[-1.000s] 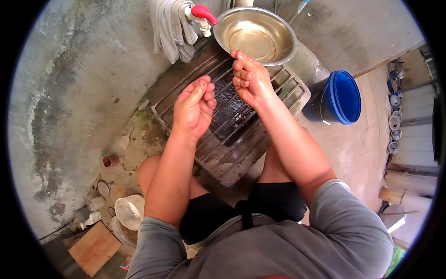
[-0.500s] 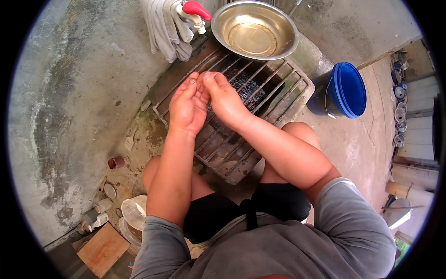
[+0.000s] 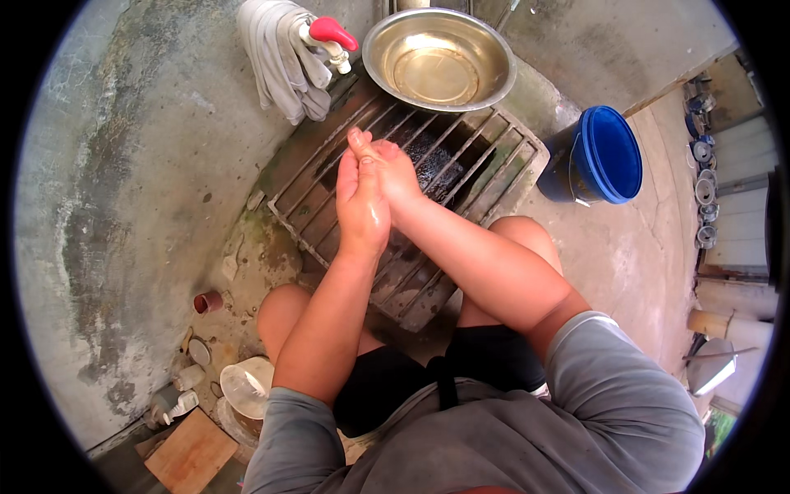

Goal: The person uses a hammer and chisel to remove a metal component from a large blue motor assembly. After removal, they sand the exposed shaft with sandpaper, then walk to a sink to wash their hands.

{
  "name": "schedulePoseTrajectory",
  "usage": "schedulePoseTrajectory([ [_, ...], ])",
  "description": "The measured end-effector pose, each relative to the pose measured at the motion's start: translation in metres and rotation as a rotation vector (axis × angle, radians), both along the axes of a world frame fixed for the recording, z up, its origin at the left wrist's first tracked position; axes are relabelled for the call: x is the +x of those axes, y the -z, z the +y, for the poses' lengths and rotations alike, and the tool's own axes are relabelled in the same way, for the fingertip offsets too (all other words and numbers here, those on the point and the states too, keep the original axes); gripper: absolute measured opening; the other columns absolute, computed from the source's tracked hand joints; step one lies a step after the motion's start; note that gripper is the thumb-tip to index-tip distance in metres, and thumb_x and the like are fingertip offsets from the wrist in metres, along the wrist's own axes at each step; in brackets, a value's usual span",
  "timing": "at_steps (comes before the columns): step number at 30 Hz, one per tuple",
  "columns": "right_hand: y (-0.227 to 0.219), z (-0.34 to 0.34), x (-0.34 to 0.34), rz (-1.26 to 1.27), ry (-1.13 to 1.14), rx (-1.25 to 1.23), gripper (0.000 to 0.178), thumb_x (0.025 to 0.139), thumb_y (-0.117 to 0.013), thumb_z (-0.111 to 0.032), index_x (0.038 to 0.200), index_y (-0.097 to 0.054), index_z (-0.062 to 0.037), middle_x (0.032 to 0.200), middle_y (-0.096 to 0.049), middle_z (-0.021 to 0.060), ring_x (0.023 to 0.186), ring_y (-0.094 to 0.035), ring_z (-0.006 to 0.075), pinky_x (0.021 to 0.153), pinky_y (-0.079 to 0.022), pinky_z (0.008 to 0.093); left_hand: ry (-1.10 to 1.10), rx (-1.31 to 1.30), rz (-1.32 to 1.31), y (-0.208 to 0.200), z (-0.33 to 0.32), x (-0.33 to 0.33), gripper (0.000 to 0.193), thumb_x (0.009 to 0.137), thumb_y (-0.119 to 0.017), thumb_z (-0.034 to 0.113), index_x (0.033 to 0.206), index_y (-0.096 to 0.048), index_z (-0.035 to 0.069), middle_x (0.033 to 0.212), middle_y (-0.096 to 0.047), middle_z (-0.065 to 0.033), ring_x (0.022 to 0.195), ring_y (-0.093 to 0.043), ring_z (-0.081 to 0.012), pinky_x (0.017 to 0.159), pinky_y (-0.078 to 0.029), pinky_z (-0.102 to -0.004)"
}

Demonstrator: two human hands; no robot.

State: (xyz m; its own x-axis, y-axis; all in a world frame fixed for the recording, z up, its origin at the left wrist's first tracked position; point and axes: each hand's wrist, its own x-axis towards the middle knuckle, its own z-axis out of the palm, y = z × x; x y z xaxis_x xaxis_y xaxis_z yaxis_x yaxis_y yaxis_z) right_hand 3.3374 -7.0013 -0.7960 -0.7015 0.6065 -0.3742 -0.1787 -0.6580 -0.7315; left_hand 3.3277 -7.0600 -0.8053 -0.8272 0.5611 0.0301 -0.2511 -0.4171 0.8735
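Pressed together, my two hands are clasped above a metal grate. My left hand lies on the near left side, its thumb pointing up and its skin shining wet. My right hand is folded against it from the right, with most of its fingers hidden in the clasp. No object shows between the palms. Beyond the hands, a metal basin rests at the far end of the grate. Left of the basin is a tap with a red handle, and a grey cloth is draped over it.
A blue bucket stands at the right of the grate. To the left are a concrete wall, a small reddish-brown cup, a white plastic container and a wooden board. Pots line the far right.
My hands have come from cupped, fingertips meeting, into a tight clasp. The left hand has turned and shifted right against the right one. The view has shifted slightly.
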Motion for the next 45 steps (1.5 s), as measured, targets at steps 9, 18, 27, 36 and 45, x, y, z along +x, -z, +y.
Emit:
schedulePoseTrajectory([
  [9,0.041,-0.017,0.011,0.056,-0.044,0.314,0.030,0.089,-0.077,-0.007,0.111,-0.059,0.0011,0.090,-0.061,-0.0021,0.083,-0.056,0.0055,0.081,-0.050,0.0215,-0.086,-0.034,-0.345,-0.022,-0.002,-0.013,0.041,0.113,-0.041,0.036,0.084,-0.046,0.007,0.062,-0.045,-0.0035,0.054,-0.047,-0.0165,0.059,-0.047,-0.0324],
  [18,0.020,-0.005,0.025,0.293,-0.383,0.275,0.033,0.084,-0.067,0.005,0.116,-0.057,0.0021,0.098,-0.066,0.0044,0.088,-0.063,0.0110,0.083,-0.054,0.0247,0.502,0.666,-0.745,-0.009,-0.019,-0.043,0.050,0.113,-0.039,0.039,0.069,-0.042,0.015,0.050,-0.035,0.0038,0.040,-0.034,-0.0139,0.058,-0.047,-0.0325],
  [27,-0.005,0.014,0.022,0.319,-0.287,-0.130,0.022,0.089,-0.070,-0.002,0.108,-0.059,-0.0024,0.091,-0.062,0.0063,0.092,-0.064,0.0162,0.079,-0.055,0.0308,0.497,0.804,-0.883,-0.015,-0.010,-0.022,0.059,0.111,-0.039,0.030,0.150,-0.033,-0.013,0.157,-0.038,-0.0280,0.133,-0.050,-0.0302,0.111,-0.045,-0.0363],
  [36,-0.002,0.041,0.015,0.171,-0.049,-0.241,0.026,0.103,-0.064,-0.031,0.104,-0.061,-0.0052,0.066,-0.048,-0.0007,0.060,-0.051,0.0158,0.065,-0.053,0.0363,0.142,-0.025,-0.026,0.012,0.000,0.011,0.035,0.107,-0.052,0.011,0.137,-0.057,-0.005,0.141,-0.061,-0.0146,0.129,-0.059,-0.0262,0.111,-0.045,-0.0370],
  [45,0.034,0.013,0.030,-0.046,0.084,-0.280,0.040,0.111,-0.043,-0.037,0.108,-0.064,-0.0022,0.098,-0.068,0.0129,0.089,-0.062,0.0258,0.085,-0.052,0.0406,-0.266,-0.517,1.307,0.019,-0.002,-0.004,0.007,0.089,-0.067,0.002,0.087,-0.061,0.005,0.095,-0.064,-0.0121,0.090,-0.063,-0.0356,0.078,-0.052,-0.0416],
])
